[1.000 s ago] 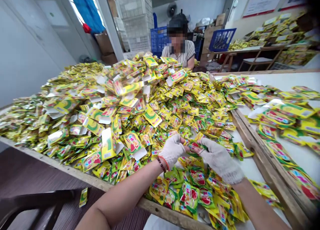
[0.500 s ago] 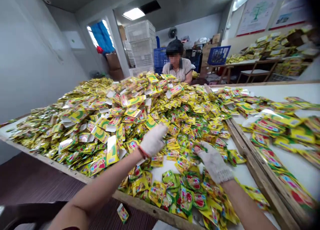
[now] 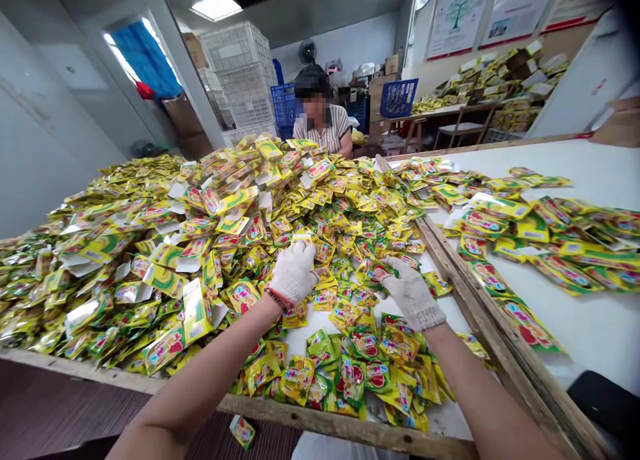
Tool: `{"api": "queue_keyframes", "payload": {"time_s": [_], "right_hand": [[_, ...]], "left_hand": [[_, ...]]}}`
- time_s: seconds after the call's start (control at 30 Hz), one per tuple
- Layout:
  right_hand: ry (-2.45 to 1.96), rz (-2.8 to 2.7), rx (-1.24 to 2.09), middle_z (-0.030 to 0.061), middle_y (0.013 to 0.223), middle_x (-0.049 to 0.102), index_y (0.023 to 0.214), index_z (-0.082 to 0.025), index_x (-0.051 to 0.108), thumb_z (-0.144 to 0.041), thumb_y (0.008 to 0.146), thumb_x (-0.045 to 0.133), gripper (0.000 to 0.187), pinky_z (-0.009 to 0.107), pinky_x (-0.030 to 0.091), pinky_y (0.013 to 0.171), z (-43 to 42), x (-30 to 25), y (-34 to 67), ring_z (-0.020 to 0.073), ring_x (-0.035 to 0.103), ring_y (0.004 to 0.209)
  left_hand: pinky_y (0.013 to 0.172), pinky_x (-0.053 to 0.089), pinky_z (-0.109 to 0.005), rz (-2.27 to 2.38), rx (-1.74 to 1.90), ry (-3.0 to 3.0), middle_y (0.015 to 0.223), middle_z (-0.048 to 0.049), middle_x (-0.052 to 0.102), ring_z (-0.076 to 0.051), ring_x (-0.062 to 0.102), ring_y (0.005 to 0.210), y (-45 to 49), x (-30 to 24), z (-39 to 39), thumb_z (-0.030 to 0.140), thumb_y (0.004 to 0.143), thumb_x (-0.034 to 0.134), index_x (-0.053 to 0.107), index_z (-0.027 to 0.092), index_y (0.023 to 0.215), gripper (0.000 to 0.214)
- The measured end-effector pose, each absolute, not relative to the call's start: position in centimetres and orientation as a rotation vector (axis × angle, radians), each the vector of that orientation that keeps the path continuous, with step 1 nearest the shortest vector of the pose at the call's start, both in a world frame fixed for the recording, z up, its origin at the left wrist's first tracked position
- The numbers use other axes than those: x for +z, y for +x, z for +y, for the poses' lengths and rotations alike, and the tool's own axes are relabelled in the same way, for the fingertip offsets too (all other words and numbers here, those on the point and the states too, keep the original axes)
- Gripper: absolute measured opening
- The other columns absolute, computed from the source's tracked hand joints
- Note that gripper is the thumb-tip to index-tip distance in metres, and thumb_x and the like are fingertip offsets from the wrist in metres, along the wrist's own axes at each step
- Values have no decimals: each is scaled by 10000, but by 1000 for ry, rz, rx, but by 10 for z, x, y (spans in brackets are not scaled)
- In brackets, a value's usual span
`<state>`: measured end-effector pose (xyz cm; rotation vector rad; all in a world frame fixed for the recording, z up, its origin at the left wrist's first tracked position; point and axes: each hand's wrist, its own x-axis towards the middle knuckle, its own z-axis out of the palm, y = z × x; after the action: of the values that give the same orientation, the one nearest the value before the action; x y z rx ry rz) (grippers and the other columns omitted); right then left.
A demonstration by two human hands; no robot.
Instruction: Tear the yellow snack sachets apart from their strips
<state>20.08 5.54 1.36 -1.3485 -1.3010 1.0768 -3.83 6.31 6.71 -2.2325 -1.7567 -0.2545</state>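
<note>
White table (image 3: pixel 595 173) with wooden rim, buried under heap of yellow-green packets (image 3: pixel 210 213). Left hand (image 3: pixel 294 272), gloved, curled down onto heap, probably grasping packet. Right hand (image 3: pixel 410 293) pinches packet (image 3: pixel 376 271) just above tabletop. Person (image 3: pixel 320 117) sits at far side. White crates (image 3: pixel 240 73), blue curtain (image 3: pixel 140 57), posters (image 3: pixel 457 17) behind.

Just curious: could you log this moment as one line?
left hand: on sachet pile | right hand: holds sachets | co-worker: opposite
</note>
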Motion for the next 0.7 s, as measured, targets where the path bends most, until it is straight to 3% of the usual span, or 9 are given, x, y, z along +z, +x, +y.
{"api": "queue_keyframes", "payload": {"time_s": [0.1, 0.23, 0.4, 0.5, 0.6, 0.7], "right_hand": [[-1392, -1244, 1050, 32, 824, 667, 1045, -194, 598, -427, 751, 607, 376, 255, 474, 420, 61, 5, 204, 137, 583, 515], [-1373, -1331, 950, 31, 769, 680, 1041, -183, 619, -423, 771, 572, 363, 248, 471, 447, 64, 0, 204, 151, 603, 552], [-1340, -1420, 810, 54, 755, 704, 993, -191, 667, -405, 750, 597, 331, 308, 519, 573, 64, 1, 200, 205, 643, 664], [-1346, -1445, 795, 55, 793, 715, 981, -185, 675, -393, 743, 595, 326, 329, 531, 648, 61, 8, 198, 218, 657, 728], [-1354, -1453, 805, 77, 903, 723, 977, -160, 671, -391, 733, 601, 343, 325, 534, 716, 57, 16, 199, 221, 664, 822], [-1368, -1343, 902, 93, 957, 716, 1079, -153, 643, -404, 742, 597, 422, 287, 527, 590, 55, 23, 201, 194, 663, 720]], "left_hand": [[823, 428, -385, -1956, -236, -2043, 1141, -126, 513, -297, 537, 1016, -37, 53, 74, 546, 739, 643, 488, 203, 1216, 608], [840, 434, -361, -2014, -294, -1988, 1184, -119, 474, -283, 539, 1046, -50, 51, 90, 456, 718, 672, 424, 212, 1284, 664], [855, 440, -416, -2056, -272, -1984, 1160, -139, 477, -322, 557, 1034, -49, 53, 91, 515, 658, 696, 446, 183, 1262, 732], [868, 451, -395, -2044, -371, -2036, 1194, -143, 476, -294, 574, 1020, -46, 52, 86, 349, 662, 694, 360, 171, 1361, 795], [905, 447, -351, -1809, -557, -2199, 1246, -140, 478, -251, 558, 1076, -38, 45, 73, 150, 742, 554, 166, 177, 1477, 831], [984, 408, -379, -1525, -518, -2436, 1256, -126, 514, -249, 522, 1146, -20, 28, 53, 99, 789, 484, 155, 202, 1488, 780]]}}
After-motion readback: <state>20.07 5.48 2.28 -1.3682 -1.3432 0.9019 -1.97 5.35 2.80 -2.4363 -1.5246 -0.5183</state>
